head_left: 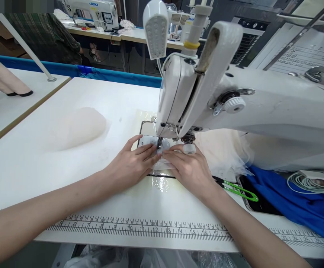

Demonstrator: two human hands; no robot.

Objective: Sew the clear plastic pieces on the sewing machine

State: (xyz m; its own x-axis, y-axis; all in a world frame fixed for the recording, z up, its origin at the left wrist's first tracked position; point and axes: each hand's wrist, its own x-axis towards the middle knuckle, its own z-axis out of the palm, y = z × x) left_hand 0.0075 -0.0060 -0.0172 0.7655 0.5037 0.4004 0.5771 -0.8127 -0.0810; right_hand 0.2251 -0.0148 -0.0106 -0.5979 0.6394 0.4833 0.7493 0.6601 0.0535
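Note:
A piece of sheer pale fabric [164,165] lies beneath the needle and presser foot [159,143] of a white sewing machine [175,89]. My left hand [132,160] rests palm down left of the foot, its fingers spread and lying flat on the fabric and the metal plate. Close to the right of the foot, my right hand [191,165] has its fingers drawn together on the fabric's edge, thumb tucked underneath. More of the sheer fabric [220,149] bunches up behind my right hand, under the machine arm.
Another sheer pale piece [85,124] lies on the table's left. Green-handled thread snips [241,190], a phone [258,197], blue cloth [295,201] and coiled cord [314,181] are at the right. A printed ruler [142,227] follows the front edge. A person [44,37] sits beyond.

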